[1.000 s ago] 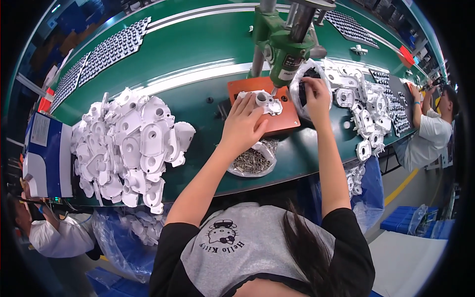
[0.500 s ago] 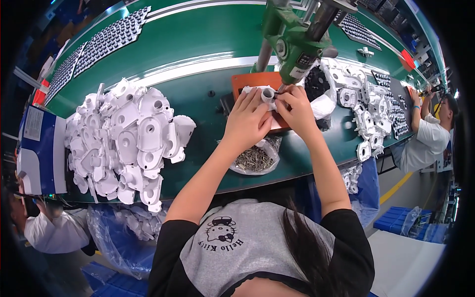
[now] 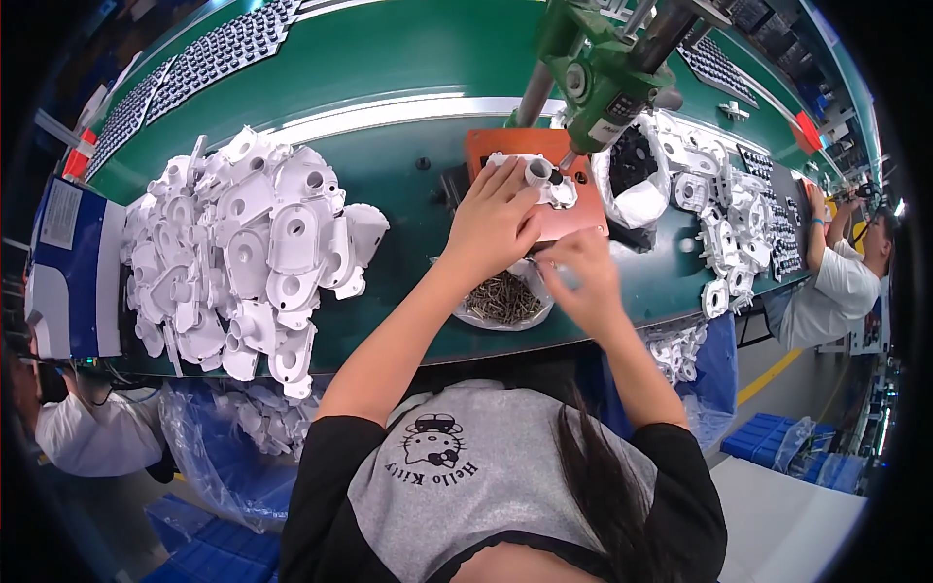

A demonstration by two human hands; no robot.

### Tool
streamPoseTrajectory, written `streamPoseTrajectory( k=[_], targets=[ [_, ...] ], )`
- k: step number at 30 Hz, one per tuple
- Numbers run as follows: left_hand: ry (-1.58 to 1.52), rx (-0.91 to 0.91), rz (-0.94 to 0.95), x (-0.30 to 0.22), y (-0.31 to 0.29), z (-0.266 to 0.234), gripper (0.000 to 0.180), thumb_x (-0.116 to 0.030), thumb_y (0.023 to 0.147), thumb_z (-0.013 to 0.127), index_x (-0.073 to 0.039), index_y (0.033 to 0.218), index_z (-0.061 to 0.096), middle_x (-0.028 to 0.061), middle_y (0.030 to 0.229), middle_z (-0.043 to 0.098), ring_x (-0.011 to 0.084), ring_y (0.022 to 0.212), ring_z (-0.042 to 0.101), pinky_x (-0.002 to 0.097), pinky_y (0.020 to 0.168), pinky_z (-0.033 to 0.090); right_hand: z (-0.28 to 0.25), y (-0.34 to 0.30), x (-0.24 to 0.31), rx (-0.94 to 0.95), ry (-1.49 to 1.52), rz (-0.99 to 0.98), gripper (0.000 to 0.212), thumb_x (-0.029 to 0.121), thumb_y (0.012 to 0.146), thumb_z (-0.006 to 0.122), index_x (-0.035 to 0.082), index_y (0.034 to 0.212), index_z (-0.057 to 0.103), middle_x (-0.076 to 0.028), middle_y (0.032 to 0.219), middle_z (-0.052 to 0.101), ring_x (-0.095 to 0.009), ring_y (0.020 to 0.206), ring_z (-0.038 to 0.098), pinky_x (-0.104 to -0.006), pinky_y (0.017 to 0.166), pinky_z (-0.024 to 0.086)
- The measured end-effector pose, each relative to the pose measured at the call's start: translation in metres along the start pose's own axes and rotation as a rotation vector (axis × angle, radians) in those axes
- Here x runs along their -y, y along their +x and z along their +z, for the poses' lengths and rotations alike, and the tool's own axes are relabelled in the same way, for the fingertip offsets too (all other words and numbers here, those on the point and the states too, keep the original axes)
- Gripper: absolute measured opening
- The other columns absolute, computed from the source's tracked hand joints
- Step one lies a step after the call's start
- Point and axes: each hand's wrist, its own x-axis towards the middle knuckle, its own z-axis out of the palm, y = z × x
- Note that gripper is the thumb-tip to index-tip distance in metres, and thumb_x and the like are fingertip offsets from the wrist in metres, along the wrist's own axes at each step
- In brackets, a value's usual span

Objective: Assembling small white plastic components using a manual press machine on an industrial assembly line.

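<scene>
A white plastic housing [image 3: 564, 197] with a round collar lies on the orange plate [image 3: 573, 225] beneath the green press. My left hand [image 3: 494, 222] holds it down from the left, fingers laid over its far side and the thumb near the front. Beside the collar, a small black part [image 3: 556, 178] sits on the housing. My right hand [image 3: 586, 277] is apart from the housing, over the right rim of a clear plastic bag of metal screws [image 3: 501, 299]. Its fingers are curled and smeared by motion, so whether they hold anything is hidden.
The press head [image 3: 612, 112] stands above the plate. A big heap of white housings [image 3: 248, 257] covers the left of the bench. Rightward are a white bag of black parts [image 3: 632, 160] and more white housings [image 3: 724, 233]. A co-worker [image 3: 841, 282] sits at the far right.
My right hand has left the housing and come back toward me, over the screw bag's edge. The left hand stays on the housing. The whole view has shifted slightly.
</scene>
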Motion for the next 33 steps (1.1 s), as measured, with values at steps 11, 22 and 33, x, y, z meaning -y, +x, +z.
streamPoseTrajectory(
  k=[11, 22, 33],
  targets=[
    [-0.021, -0.037, 0.003, 0.000, 0.000, 0.003, 0.028, -0.019, 0.078, 0.061, -0.004, 0.103, 0.059, 0.0176, 0.126, 0.052, 0.0327, 0.124, 0.044, 0.0445, 0.107, 0.030, 0.042, -0.019, 0.018, 0.238, -0.093, -0.162, 0.017, 0.005, 0.063, 0.068, 0.007, 0.080, 0.066, -0.004, 0.082, 0.054, -0.023, 0.081, 0.048, -0.0353, 0.071, 0.035],
    [-0.027, -0.053, -0.003, 0.001, -0.001, 0.004, 0.029, -0.020, 0.079, 0.061, -0.004, 0.103, 0.060, 0.0176, 0.127, 0.052, 0.0319, 0.124, 0.043, 0.0438, 0.107, 0.030, 0.059, -0.016, 0.030, 0.229, -0.240, -0.149, 0.019, 0.012, 0.063, 0.067, 0.005, 0.081, 0.065, -0.007, 0.093, 0.057, -0.025, 0.093, 0.050, -0.0372, 0.077, 0.036],
    [-0.033, -0.031, -0.015, 0.003, -0.002, 0.004, 0.027, -0.021, 0.079, 0.061, -0.004, 0.101, 0.060, 0.0182, 0.128, 0.051, 0.0323, 0.125, 0.042, 0.0437, 0.108, 0.028, 0.039, -0.006, 0.024, 0.278, 0.116, -0.014, 0.013, 0.004, 0.068, 0.067, 0.005, 0.081, 0.063, -0.008, 0.085, 0.057, -0.022, 0.081, 0.055, -0.0334, 0.072, 0.041]
  ],
)
